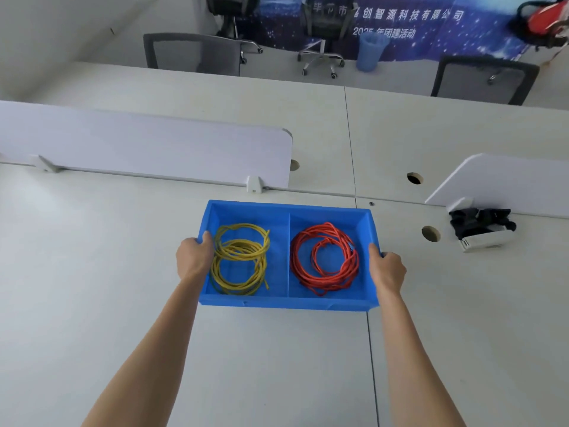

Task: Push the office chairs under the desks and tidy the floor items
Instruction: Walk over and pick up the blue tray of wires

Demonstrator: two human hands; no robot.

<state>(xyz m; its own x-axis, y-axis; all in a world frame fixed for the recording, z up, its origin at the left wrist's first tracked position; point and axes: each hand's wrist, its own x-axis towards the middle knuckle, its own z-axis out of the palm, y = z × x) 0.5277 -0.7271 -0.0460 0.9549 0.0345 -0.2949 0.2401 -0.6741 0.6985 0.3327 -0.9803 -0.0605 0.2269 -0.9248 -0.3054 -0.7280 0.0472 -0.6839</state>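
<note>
A blue two-compartment bin (pixel 288 302) sits on the white desk (pixel 92 272) in front of me. A coiled yellow cable (pixel 241 258) lies in its left compartment and a coiled orange cable (pixel 324 257) in its right one. My left hand (pixel 194 257) grips the bin's left rim, thumb inside. My right hand (pixel 386 269) grips the right rim the same way. Two grey mesh office chairs (pixel 194 53) (pixel 483 80) stand tucked against the far side of the desks.
White divider panels (pixel 147 146) (pixel 505 180) rise along the desk's middle. A black bundle on a white device (pixel 480 228) lies at the right. Beyond the desks are two black chairs (pixel 321 32), a blue bin (pixel 369 50) and a dark banner.
</note>
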